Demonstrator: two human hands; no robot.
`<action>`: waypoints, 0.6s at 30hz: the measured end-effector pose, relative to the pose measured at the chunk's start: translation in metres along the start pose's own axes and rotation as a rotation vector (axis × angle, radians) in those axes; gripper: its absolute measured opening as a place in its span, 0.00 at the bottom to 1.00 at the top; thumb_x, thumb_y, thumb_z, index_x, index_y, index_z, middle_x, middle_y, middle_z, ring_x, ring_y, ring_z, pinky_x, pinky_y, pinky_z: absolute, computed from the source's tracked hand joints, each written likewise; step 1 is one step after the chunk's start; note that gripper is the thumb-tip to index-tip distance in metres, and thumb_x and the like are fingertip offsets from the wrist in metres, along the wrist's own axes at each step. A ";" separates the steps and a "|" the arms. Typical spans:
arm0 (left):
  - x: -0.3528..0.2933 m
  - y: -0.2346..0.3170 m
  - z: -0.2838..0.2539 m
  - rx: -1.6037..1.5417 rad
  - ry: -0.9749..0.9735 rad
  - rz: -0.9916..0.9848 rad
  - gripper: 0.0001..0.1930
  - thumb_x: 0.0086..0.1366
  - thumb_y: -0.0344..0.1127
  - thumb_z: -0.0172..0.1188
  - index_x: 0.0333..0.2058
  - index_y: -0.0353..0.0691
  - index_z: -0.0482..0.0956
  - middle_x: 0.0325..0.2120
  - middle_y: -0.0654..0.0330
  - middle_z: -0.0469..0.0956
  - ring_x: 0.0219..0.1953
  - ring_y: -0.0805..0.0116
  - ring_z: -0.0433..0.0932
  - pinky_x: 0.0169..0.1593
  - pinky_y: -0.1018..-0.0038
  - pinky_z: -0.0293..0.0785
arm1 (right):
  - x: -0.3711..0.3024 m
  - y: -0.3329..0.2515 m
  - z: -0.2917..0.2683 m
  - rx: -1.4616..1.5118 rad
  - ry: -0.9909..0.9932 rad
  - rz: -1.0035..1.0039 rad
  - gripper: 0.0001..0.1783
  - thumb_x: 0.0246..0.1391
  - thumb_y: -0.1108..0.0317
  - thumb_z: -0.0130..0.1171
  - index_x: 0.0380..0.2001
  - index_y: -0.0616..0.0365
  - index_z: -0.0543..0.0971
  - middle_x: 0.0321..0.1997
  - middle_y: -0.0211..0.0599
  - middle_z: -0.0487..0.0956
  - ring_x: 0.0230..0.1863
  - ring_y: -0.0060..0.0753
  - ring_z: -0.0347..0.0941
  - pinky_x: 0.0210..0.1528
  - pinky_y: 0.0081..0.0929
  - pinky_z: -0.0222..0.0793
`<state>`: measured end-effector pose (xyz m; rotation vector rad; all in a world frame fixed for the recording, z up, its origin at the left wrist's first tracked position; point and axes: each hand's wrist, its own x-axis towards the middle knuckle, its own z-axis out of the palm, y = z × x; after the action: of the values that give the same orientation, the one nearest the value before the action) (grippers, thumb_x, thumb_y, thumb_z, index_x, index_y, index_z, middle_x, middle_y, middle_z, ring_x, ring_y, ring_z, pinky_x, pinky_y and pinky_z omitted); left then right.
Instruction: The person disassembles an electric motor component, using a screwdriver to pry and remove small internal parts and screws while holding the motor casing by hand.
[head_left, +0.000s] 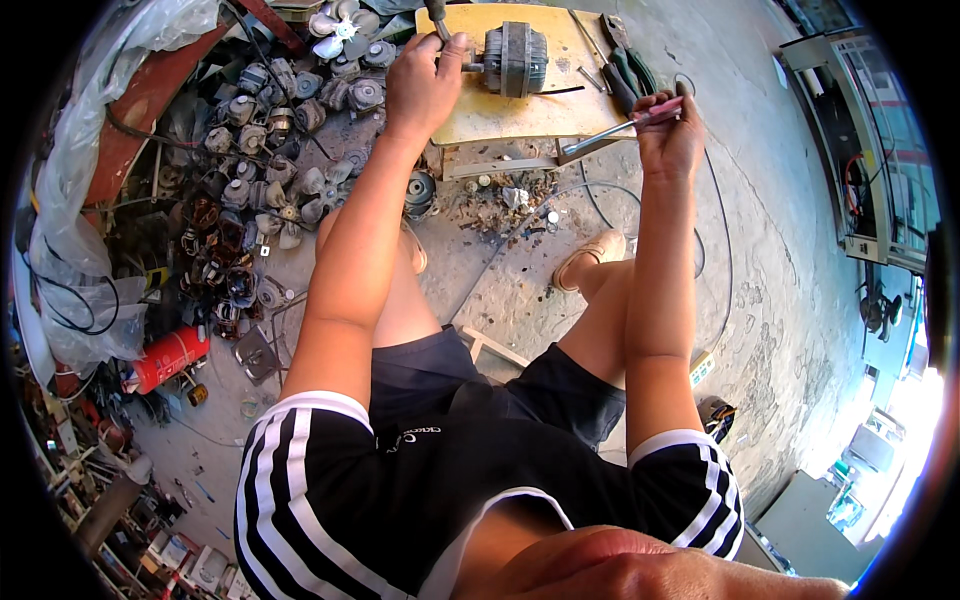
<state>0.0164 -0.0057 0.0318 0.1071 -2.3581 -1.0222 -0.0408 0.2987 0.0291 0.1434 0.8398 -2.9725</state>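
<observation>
Thumb and forefinger of my left hand [425,85] are closed around a dark-handled tool [437,12], whose full shape is hidden. Beside that hand, a grey electric motor [516,60] lies on the yellow board [480,122], its shaft reaching to my palm; whether I grip the shaft too is unclear. My right hand [668,140], fingers curled, holds a screwdriver [657,113] by its red handle. The metal blade points left, over the board's near right corner, apart from the motor. Dark-handled pliers [630,65] and another slim tool [590,35] lie at the board's right.
Left of the board, motors and fan parts [285,120] lie heaped on the floor. Small debris [510,205] is scattered under the near edge, with a cable [728,240] along the right. A red cylinder [170,358] lies lower left; a glass-fronted cabinet [870,140] stands at right.
</observation>
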 end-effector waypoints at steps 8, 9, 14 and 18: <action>-0.007 0.006 -0.003 -0.625 -0.246 -0.312 0.18 0.67 0.50 0.55 0.33 0.39 0.75 0.22 0.69 0.71 0.25 0.79 0.70 0.31 0.77 0.67 | -0.042 0.045 0.064 -1.049 -0.065 0.065 0.15 0.55 0.55 0.62 0.30 0.56 0.76 0.17 0.20 0.68 0.15 0.11 0.60 0.13 0.13 0.52; -0.008 0.013 -0.006 -0.576 -0.258 -0.262 0.17 0.65 0.50 0.58 0.32 0.39 0.75 0.22 0.70 0.70 0.25 0.81 0.68 0.30 0.78 0.66 | -0.039 0.053 0.057 -1.136 -0.117 0.012 0.17 0.55 0.53 0.62 0.28 0.57 0.77 0.17 0.21 0.70 0.16 0.11 0.61 0.13 0.14 0.52; -0.008 0.021 -0.001 -0.389 -0.266 -0.119 0.13 0.55 0.40 0.67 0.35 0.41 0.78 0.22 0.71 0.72 0.25 0.81 0.66 0.31 0.80 0.65 | -0.031 0.080 0.051 -1.283 -0.182 -0.251 0.14 0.55 0.60 0.64 0.33 0.61 0.81 0.17 0.21 0.71 0.19 0.11 0.62 0.20 0.14 0.57; -0.008 0.020 -0.005 -0.308 -0.306 -0.100 0.10 0.55 0.35 0.67 0.35 0.42 0.79 0.19 0.71 0.69 0.22 0.80 0.65 0.29 0.79 0.64 | -0.041 0.087 0.072 -1.401 -0.146 -0.334 0.16 0.53 0.58 0.65 0.31 0.64 0.80 0.17 0.22 0.71 0.21 0.13 0.60 0.24 0.16 0.59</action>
<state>0.0285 0.0071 0.0445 -0.0532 -2.4456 -1.5316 0.0004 0.1876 0.0489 -0.2878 2.7327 -1.8326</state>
